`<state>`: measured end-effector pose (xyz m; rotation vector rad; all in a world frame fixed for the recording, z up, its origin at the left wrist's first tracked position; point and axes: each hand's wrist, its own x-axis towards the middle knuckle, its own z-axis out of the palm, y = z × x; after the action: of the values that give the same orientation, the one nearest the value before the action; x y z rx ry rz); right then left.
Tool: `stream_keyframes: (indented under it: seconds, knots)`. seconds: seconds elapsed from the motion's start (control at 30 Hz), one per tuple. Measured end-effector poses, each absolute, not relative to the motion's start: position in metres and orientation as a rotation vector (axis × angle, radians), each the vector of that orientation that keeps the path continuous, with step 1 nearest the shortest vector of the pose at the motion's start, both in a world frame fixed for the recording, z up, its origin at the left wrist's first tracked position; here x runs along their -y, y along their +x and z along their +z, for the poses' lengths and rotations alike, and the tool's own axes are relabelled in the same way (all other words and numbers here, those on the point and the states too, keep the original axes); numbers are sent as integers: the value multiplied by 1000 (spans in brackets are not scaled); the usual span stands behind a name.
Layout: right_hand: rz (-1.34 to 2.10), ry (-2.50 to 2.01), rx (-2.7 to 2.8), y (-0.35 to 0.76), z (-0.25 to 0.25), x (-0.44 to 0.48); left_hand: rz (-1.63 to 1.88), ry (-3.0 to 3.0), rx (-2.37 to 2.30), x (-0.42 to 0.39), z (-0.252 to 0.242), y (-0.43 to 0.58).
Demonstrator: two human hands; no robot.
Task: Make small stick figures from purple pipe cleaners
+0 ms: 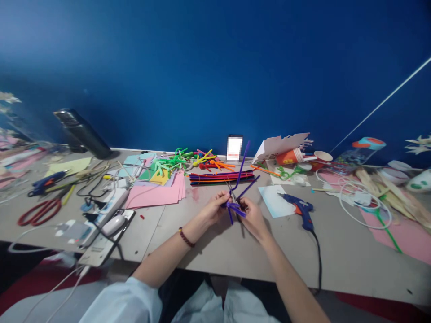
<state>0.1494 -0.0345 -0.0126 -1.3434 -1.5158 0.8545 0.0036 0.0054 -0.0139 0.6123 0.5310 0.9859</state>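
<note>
Above the table, my left hand (215,208) pinches a bundle of bent purple pipe cleaners (241,168). One long stem rises from it and others stick out to the right and downward. Close on the right, my right hand (254,217) is closed around what looks like a pair of scissors (234,195). Their metal blades point up among the purple stems, while the fingers mostly hide the handles. Whether the blades touch a stem I cannot tell. Just beyond both hands lies a bundle of coloured pipe cleaners (215,178).
A blue glue gun (303,208) lies to the right, near a light blue card (274,202). Pink paper (155,196), a power strip (107,208), a phone (101,251) and red-handled scissors (40,211) are on the left. Behind stands a lit phone screen (234,148).
</note>
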Motion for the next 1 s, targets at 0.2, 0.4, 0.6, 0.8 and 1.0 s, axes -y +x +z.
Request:
stream_keyframes:
  seconds: [0.2, 0.4, 0.6, 0.8, 1.0]
  knots:
    - [973, -1342, 1484, 150, -17, 33, 982, 654, -556, -3, -12, 5]
    - [1069, -1297, 1485, 152, -22, 33, 977, 695, -577, -3, -12, 4]
    - [1081, -1297, 1523, 152, -14, 34, 983, 720, -559, -4, -13, 4]
    - [1138, -1302, 1502, 150, -18, 34, 974, 720, -574, -4, -13, 3]
    - [1348, -1271, 1296, 157, -29, 28, 1010, 694, -669, -6, -11, 3]
